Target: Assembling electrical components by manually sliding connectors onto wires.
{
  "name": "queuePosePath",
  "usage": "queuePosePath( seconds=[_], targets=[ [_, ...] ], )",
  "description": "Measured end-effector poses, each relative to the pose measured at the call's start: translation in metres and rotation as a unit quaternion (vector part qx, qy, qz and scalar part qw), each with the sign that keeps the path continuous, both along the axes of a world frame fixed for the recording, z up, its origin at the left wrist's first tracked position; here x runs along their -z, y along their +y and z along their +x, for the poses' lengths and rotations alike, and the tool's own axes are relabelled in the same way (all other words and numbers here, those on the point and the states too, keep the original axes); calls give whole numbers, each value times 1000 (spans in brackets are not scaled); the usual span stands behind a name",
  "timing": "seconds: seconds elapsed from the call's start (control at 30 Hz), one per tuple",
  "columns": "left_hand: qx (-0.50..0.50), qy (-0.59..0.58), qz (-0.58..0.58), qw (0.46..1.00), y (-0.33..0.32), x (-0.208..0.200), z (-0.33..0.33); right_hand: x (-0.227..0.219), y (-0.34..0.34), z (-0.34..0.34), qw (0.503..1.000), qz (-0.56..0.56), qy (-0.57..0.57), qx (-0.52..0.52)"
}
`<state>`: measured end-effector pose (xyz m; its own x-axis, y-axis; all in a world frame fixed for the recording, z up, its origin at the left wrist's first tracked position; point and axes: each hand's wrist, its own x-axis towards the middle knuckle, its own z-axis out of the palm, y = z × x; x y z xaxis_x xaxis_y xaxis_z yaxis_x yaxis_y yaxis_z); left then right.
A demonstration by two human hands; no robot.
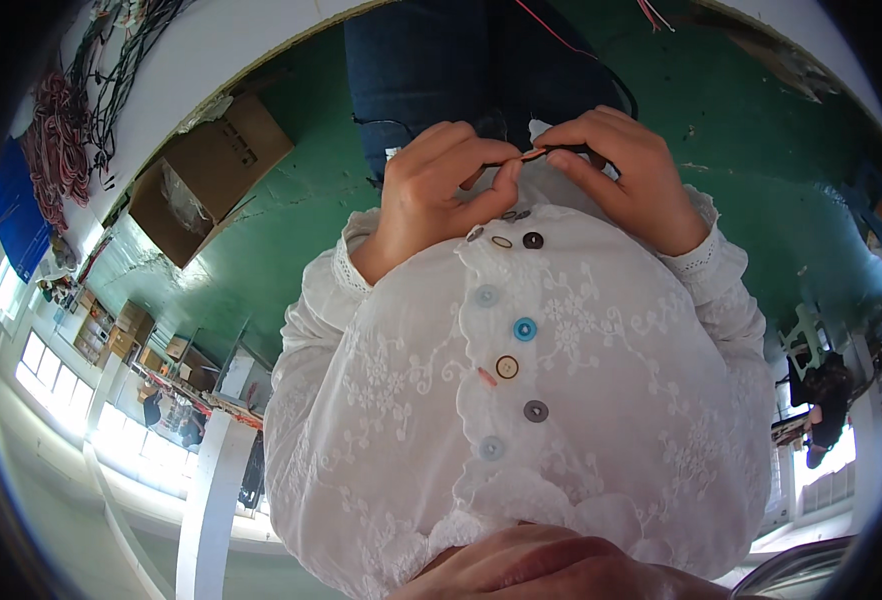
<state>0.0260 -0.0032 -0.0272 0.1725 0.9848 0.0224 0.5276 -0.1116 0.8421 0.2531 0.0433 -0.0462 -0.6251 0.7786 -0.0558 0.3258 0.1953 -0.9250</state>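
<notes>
Both my hands are raised in front of my white blouse, close together at the middle. Between the fingertips runs a thin cable, with orange-red and black strands showing in the small gap. My left hand pinches one side of it between thumb and forefinger. On the other side, my right hand grips it the same way, thumb tip and bent forefinger nearly meeting. A black stretch passes under the right fingers. What lies inside the curled fingers is hidden.
A white tabletop curves along the far side, carrying bundles of red wires and black cables at left. An open cardboard box stands on the green floor. One loose red wire hangs near the table edge.
</notes>
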Motion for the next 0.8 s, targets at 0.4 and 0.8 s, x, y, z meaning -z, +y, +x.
queuePosePath(
  seconds=[0.4, 0.8],
  targets=[
    [-16, -19, -27, 999, -1, 1, 4, -2, -7, 1, 999, -36, -3, 29],
    [-18, -51, -45, 998, -4, 6, 8, 1, -10, 0, 999, -30, -10, 23]
  ],
)
